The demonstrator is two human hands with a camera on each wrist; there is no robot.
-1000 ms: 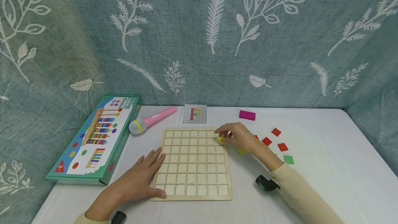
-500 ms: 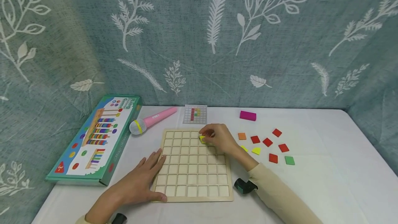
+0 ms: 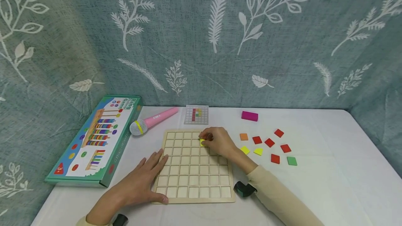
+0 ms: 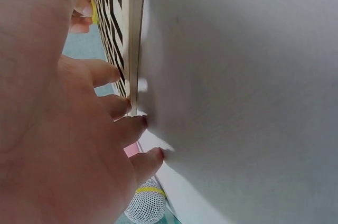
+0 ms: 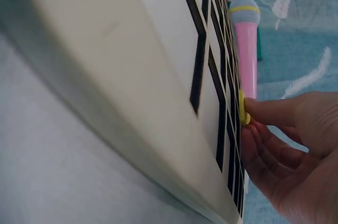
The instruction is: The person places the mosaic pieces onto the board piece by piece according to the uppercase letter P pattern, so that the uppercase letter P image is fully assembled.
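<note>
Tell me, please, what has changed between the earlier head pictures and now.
The right hand has moved left across the gridded board, carrying the yellow tile it pinches away from the board's right edge and uncovering an orange tile. Nothing was let go. The left hand stays at the board's left edge; the microphone and box lie as before.

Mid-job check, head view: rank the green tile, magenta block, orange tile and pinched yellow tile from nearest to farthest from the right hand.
1. Yellow tile: pinched in the right hand.
2. Orange tile: just to the hand's right.
3. Magenta block: right and farther back.
4. Green tile: farthest out to the right.
</note>
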